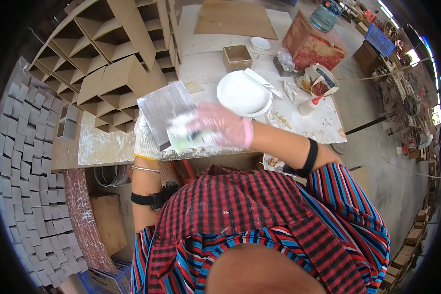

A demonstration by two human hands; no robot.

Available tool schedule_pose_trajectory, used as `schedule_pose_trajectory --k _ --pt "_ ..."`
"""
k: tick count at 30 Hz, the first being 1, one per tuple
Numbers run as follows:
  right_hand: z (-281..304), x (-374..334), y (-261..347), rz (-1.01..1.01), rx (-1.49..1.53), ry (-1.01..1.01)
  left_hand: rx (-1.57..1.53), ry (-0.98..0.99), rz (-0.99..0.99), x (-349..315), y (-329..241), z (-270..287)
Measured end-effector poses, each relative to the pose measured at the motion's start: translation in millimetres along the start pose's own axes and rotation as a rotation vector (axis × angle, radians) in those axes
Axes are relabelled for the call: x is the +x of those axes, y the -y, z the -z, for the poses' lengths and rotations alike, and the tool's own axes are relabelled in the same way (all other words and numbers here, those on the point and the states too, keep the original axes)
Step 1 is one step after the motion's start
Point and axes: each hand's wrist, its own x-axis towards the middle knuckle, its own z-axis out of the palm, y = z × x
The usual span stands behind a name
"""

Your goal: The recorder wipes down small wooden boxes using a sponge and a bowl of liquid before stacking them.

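My left hand, in a white knitted glove, grips the left side of a small box. The box is tilted, and its upper face is streaked with thin grey-white paint; most of my left fingers are hidden behind it. In a thin pink glove, my right hand is closed round a pale-green and white pad, pressed against the lower right of that face. Motion blurs the pad and fingertips. Just beyond my right hand, a round white plate holds white paint, with a flat white scraper across its rim.
Plain brown boxes with open compartments are stacked at the left of the worktable. Rows of grey-painted pieces stand farther left. A red-capped bottle, a small open box and a red crate are on the right; a fan stands beyond.
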Motion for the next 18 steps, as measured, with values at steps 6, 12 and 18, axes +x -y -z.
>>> schedule_pose_trajectory --k 6,12,18 --pt "20.4 34.0 -10.7 -0.136 0.407 -0.095 0.129 -0.175 -0.028 6.1 -0.9 6.4" --pt "37.3 43.3 -37.9 -0.082 0.262 -0.012 0.072 -0.111 -0.020 7.0 8.0 -8.3" --pt "7.7 15.7 -0.3 0.063 0.128 0.016 0.208 -0.273 0.013 -1.2 -1.8 -4.0"
